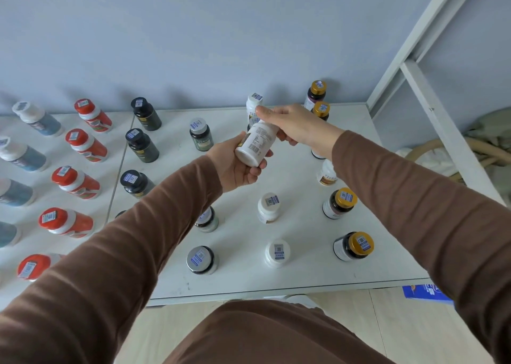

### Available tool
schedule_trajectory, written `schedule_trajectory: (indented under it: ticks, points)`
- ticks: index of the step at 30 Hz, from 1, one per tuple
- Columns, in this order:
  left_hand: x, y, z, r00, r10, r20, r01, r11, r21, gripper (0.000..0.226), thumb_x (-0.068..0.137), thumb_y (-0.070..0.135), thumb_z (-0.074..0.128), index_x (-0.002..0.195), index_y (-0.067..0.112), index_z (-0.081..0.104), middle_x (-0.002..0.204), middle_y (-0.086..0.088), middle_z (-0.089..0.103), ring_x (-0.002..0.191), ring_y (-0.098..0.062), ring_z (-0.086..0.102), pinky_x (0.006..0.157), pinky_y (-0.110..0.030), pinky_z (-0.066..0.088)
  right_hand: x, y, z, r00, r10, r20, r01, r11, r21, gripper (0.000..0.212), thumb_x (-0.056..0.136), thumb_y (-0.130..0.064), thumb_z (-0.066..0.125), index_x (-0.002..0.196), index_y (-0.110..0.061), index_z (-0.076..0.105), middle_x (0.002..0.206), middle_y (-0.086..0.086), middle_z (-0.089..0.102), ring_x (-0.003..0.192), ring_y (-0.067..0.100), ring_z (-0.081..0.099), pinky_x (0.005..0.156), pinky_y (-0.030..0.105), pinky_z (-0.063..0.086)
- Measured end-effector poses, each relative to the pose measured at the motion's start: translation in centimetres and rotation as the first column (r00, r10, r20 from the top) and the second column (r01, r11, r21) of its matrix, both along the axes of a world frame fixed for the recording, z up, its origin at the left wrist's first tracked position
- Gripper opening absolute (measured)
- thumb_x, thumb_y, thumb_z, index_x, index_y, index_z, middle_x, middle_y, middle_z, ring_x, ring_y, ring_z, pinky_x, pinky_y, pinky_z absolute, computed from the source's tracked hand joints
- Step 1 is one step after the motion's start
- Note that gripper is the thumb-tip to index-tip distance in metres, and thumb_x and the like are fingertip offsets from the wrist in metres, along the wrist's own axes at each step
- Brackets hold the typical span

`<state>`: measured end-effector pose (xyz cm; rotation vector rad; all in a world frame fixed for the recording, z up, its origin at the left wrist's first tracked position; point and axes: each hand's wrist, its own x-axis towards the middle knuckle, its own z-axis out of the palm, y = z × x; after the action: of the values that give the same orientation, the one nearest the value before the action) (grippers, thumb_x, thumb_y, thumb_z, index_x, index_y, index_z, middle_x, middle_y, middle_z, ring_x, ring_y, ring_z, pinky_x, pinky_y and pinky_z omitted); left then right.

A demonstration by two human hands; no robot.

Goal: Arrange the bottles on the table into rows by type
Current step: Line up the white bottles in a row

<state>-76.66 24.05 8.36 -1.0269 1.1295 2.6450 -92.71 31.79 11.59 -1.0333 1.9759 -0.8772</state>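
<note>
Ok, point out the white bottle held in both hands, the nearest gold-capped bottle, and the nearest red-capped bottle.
White bottle (pixel 255 145): head view, on its printed label.
Nearest gold-capped bottle (pixel 360 243): head view, on its gold cap.
Nearest red-capped bottle (pixel 33 265): head view, on its red cap.

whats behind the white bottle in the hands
Behind the white bottle, held by both hands, a white-capped bottle stands near the wall. Just below it a grey cap peeks out; the bottle under that cap is covered.

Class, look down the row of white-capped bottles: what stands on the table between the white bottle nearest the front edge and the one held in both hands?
In the head view, one white-capped bottle stands between the front bottle and the held bottle; otherwise bare table.
</note>
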Motion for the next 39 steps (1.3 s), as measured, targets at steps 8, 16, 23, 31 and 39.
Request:
schedule_trajectory:
  ticks: [8,16,23,31,39]
  points:
    - [-0.2,-0.5,-1.1,0.996,0.088,0.02,-0.078,0.948,-0.309,0.038,0.099,0.044,0.037,0.104,0.012,0.058,0.09,-0.011,0.064,0.072,-0.022,0.062,0.065,-0.029,0.058,-0.2,0.6,-0.8,0.997,0.079,-0.006,-0.079,0.995,-0.059,0.038,0.092,-0.052,0.059,0.108,-0.019,0.069,0.083,-0.005,0.062,0.072,0.013,0.055,0.067,0.029,0.05]
    - [-0.3,-0.9,-2.3,0.985,-0.056,0.161,0.169,0.468,-0.867,0.024,0.093,0.03,0.055,0.113,0.018,0.048,0.105,-0.004,0.061,0.082,-0.017,0.056,0.072,-0.03,0.047,0.4,1.5,-0.7,0.867,0.226,-0.444,-0.28,0.958,-0.06,0.039,0.085,-0.034,0.072,0.12,-0.02,0.065,0.104,-0.003,0.056,0.092,0.015,0.053,0.072,0.028,0.04]
    - [0.4,-2.0,-4.1,0.933,-0.075,0.353,0.36,0.222,-0.906,0.03,0.088,0.023,0.06,0.118,0.018,0.055,0.123,-0.002,0.061,0.113,-0.022,0.055,0.099,-0.037,0.044,1.3,1.9,-5.4,0.786,0.349,-0.51,-0.35,0.932,0.098,0.044,0.085,-0.03,0.072,0.126,-0.02,0.059,0.115,-0.001,0.052,0.104,0.019,0.053,0.079,0.026,0.035]
    - [-0.3,-4.6,-2.9,0.925,0.002,0.379,0.379,0.04,-0.925,0.03,0.09,0.026,0.057,0.119,0.019,0.054,0.126,0.001,0.059,0.117,-0.02,0.053,0.096,-0.03,0.04,-1.5,-0.3,-5.0,0.847,0.206,-0.49,-0.257,0.966,-0.038,0.041,0.088,-0.041,0.068,0.122,-0.021,0.059,0.115,-0.002,0.053,0.103,0.017,0.053,0.085,0.033,0.045]
    - [-3.3,-6.2,-2.7,0.838,0.103,0.537,0.541,-0.018,-0.841,0.038,0.093,0.028,0.051,0.129,0.018,0.047,0.134,0.001,0.054,0.119,-0.023,0.052,0.086,-0.026,0.035,-2.7,-6.0,-7.1,0.689,0.373,-0.621,-0.373,0.918,0.137,0.041,0.092,-0.016,0.06,0.132,-0.025,0.055,0.128,0.005,0.052,0.118,0.029,0.046,0.09,0.04,0.044]
